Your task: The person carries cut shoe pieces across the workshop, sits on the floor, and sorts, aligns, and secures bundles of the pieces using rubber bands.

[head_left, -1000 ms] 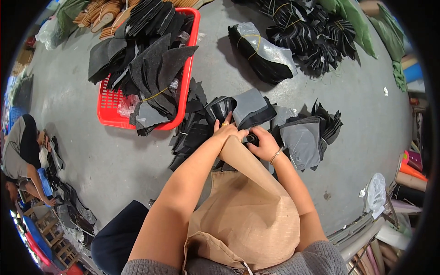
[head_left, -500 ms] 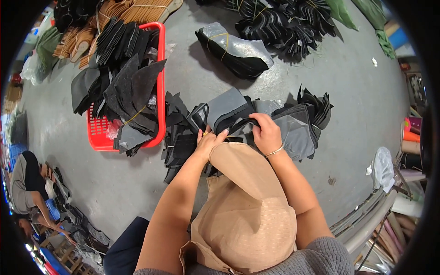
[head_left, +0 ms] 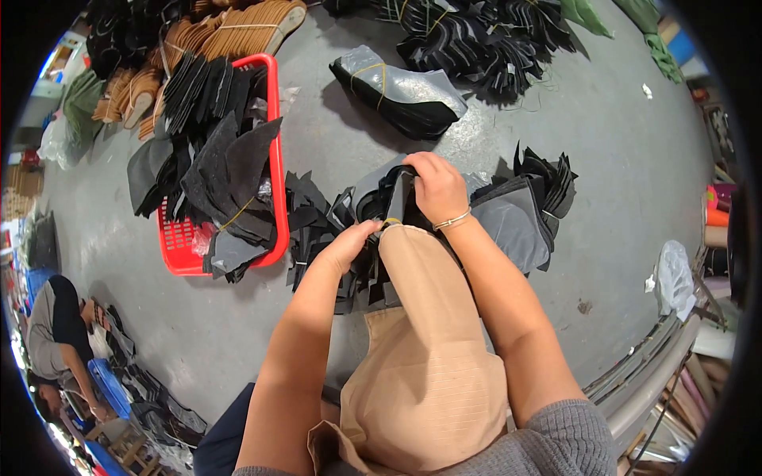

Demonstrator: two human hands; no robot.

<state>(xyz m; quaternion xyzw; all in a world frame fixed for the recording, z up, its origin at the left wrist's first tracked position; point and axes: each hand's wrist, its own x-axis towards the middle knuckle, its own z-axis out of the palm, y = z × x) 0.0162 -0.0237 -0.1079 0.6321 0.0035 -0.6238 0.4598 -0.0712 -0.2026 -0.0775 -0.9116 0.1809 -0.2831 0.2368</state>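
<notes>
My right hand (head_left: 436, 186) curls its fingers over the top of a bundle of black cut pieces (head_left: 402, 193), which bends upright in front of me. My left hand (head_left: 348, 246) closes at the near, lower end of the same bundle; its thumb shows, while most of its fingers are hidden. A tan apron (head_left: 429, 341) bulges up between my forearms and covers part of the work. Grey-faced and black pieces lie under and around the bundle. Just right of my right hand is a stack with a grey top piece (head_left: 512, 226).
A red basket (head_left: 278, 174) heaped with dark pieces stands at left. Beyond my hands lies a banded black bundle (head_left: 405, 99). Tan bundles (head_left: 254, 28) and black stacks (head_left: 476, 47) are farther off. Another person (head_left: 59, 325) works at far left. Rolls and a clear bag (head_left: 675, 278) sit at right.
My right hand has moved up and left, bending the black bundle upright. My left hand has shifted slightly, its fingers now more hidden. The view has tilted a little.
</notes>
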